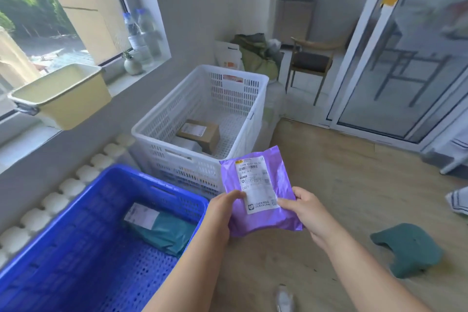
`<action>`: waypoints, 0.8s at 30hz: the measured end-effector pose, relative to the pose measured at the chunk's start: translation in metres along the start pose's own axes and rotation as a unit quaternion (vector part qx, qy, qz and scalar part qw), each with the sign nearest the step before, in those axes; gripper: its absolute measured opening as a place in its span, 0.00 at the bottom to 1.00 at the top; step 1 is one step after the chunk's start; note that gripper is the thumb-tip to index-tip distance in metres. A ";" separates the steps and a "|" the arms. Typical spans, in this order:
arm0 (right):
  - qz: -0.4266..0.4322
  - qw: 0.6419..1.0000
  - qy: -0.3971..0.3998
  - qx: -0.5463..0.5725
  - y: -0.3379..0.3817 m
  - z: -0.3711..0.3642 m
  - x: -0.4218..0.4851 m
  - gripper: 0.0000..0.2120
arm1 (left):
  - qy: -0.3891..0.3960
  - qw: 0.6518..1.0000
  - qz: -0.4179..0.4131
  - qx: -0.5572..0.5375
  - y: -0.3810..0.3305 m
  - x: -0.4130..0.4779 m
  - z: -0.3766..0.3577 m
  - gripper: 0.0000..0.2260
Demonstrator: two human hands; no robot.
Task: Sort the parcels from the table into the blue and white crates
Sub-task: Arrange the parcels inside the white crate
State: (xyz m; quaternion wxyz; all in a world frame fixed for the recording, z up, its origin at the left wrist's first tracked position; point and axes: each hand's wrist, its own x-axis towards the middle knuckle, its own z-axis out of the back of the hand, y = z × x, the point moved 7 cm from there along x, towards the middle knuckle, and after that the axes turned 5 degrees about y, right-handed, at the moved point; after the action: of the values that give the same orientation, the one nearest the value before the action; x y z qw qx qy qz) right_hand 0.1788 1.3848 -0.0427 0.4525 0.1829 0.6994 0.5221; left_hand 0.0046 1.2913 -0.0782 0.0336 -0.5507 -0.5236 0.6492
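Wood-grain flooring lies under two slotted plastic crates; the left hand and right hand each pinch the near corners of a glossy, crinkled purple parcel with its white label, held beside the blue crate and white crate

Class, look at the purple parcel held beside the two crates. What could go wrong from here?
1. The left hand and right hand pinch the purple parcel only at its lower end; the pouch might slip onto the floor.
2. It is close to both the blue crate and the white crate, so it could land in the wrong one.
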 end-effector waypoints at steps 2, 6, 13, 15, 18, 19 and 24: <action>-0.003 1.000 0.019 -0.011 0.013 0.007 0.039 0.07 | -0.021 1.000 0.005 -0.018 -0.014 0.027 -0.009 0.23; -0.020 0.996 0.064 -0.054 0.044 0.016 0.118 0.07 | -0.043 0.997 -0.018 -0.058 -0.056 0.066 -0.027 0.08; -0.015 0.982 0.137 -0.129 0.103 -0.020 0.240 0.07 | -0.112 0.984 -0.019 -0.138 -0.103 0.134 -0.011 0.12; -0.020 0.973 0.164 -0.159 0.116 -0.043 0.271 0.11 | -0.127 0.978 -0.024 -0.166 -0.117 0.157 0.001 0.11; -0.014 0.961 0.184 -0.205 0.131 -0.074 0.320 0.12 | -0.161 0.972 -0.018 -0.170 -0.142 0.195 0.023 0.08; -0.018 0.959 0.188 -0.213 0.135 -0.083 0.336 0.10 | -0.174 0.971 -0.008 -0.166 -0.151 0.207 0.030 0.06; -0.045 0.935 0.208 -0.282 0.142 -0.113 0.393 0.18 | -0.190 0.972 0.025 -0.137 -0.177 0.257 0.048 0.06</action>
State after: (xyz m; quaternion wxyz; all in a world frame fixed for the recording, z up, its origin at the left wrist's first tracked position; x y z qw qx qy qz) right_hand -0.1510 1.6625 -0.0844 0.3525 -0.0966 0.6097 0.7034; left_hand -0.2260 1.4992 -0.1332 -0.1587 -0.4290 -0.5909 0.6645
